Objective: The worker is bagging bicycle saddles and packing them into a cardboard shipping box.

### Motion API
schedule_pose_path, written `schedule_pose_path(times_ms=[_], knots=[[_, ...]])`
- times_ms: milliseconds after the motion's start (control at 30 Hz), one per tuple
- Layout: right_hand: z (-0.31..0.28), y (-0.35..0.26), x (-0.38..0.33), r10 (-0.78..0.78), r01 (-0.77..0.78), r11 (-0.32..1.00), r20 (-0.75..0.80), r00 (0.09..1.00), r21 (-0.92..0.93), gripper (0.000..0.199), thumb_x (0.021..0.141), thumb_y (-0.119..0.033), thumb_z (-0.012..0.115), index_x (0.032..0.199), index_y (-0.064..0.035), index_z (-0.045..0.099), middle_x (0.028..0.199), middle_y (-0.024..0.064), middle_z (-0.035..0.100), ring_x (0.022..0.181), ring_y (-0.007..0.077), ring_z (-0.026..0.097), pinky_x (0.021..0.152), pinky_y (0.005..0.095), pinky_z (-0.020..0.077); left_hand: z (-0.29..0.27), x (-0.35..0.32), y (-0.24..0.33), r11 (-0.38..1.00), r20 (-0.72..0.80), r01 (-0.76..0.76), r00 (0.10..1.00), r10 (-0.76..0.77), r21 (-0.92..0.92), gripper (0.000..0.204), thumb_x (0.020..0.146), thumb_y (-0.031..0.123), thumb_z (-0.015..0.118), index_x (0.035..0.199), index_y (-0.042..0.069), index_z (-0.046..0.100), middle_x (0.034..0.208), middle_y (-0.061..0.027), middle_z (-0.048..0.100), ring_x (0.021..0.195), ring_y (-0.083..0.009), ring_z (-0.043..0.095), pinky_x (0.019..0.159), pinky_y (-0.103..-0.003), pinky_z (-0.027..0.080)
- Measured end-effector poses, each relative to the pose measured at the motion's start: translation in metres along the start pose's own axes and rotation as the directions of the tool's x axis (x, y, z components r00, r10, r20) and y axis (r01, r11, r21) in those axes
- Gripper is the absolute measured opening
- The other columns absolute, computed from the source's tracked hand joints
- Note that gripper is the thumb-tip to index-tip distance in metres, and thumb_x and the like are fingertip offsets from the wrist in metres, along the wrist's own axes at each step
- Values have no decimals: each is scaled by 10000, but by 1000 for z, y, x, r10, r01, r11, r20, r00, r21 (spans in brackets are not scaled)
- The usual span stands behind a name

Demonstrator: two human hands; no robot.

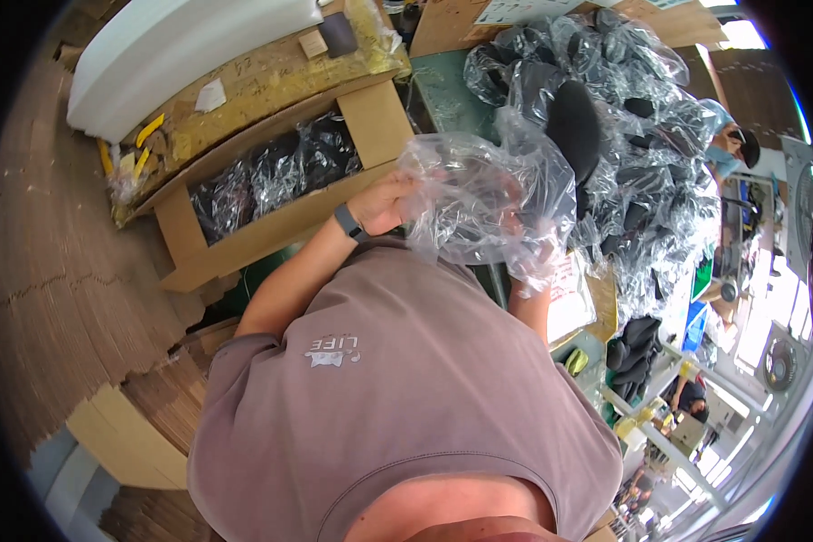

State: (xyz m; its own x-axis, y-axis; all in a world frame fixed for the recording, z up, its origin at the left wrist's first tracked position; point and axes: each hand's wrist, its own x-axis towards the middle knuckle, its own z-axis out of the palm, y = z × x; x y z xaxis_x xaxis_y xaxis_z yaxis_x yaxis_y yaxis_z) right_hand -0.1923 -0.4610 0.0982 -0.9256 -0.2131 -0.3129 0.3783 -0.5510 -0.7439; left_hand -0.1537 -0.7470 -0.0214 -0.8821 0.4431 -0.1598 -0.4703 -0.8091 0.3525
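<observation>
The left hand grips the edge of a crinkled clear plastic bag. The right hand is hidden inside the bag, so I cannot tell its state. An open cardboard box of wrapped dark items stands just left; a heap of bagged black shoes crowds the green counter behind.

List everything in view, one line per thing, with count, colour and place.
Plastic bag: one, clear, held in both hands at centre.
Bagged items: a heap, black in clear bags, on the bench at upper right.
Carton: one, brown, open, left of the hands, with black bagged items inside.
Foam sheet: one, white, upper left.
Cardboard stacks: several, brown, along the left.
Wristband: one, dark, on the left wrist.
Shirt: one, mauve, lower centre.
Left hand: at the bag's left edge.
Right hand: mostly hidden inside the bag.
</observation>
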Motion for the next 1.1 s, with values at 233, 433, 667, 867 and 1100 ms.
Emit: schedule_pose_path(times_ms=[233, 433, 667, 867, 1100], knots=[[-31, -13, -44, -21, 93, 936, 210, 978, -340, 506, 828, -284, 873, 1168, 56, 719, 952, 143, 747, 889, 263, 734, 812, 379, 594, 32, 14, 54, 531, -336, -215, 571, 749, 820, 209, 959, 23, 803, 1155, -9, 738, 1066, -55, 780, 958, -125, 718, 859, -310, 574], [39, -3, -45, 3, 45, 920, 123, 992, -390, 729, 726, 62, 886, 1411, -2, 644, 1127, 105, 774, 1011, 212, 756, 940, 386, 621, 118, 43, 23, 966, -381, -62, 911, 157, 250, 305, 1068, 200, 623, 1326, 47, 681, 1268, -99, 745, 1102, -220, 717, 943, -370, 574], [-57, -27, -39, -135, 152, 934, 76, 988, -324, 783, 787, 43, 889, 1507, 10, 583, 1231, 69, 737, 1071, 138, 699, 921, 350, 607, 108, 68, 14, 952, -124, 305, 945, -303, -3, 253, 1109, 325, 632, 1128, 76, 670, 873, -38, 645, 734, -167, 555, 624, -355, 429], [-131, -77, -65, 113, -106, 994, 304, 946, -40, 743, 822, 74, 836, 1500, -8, 545, 1159, 173, 754, 1008, 270, 788, 840, 420, 661, 135, 138, -9, 936, -22, 345, 939, -344, 76, 271, 1136, 325, 612, 1244, 84, 674, 959, -40, 707, 825, -171, 646, 682, -351, 524], [-178, -136, -60, -281, 297, 836, 106, 954, -461, 882, 800, 17, 907, 1605, 0, 546, 1439, 98, 718, 1318, 153, 631, 1143, 332, 492, 216, 220, -86, 918, -334, 273, 927, -170, 289, 434, 1150, 346, 589, 1492, 87, 652, 1381, -82, 763, 1164, -247, 755, 945, -403, 639]])
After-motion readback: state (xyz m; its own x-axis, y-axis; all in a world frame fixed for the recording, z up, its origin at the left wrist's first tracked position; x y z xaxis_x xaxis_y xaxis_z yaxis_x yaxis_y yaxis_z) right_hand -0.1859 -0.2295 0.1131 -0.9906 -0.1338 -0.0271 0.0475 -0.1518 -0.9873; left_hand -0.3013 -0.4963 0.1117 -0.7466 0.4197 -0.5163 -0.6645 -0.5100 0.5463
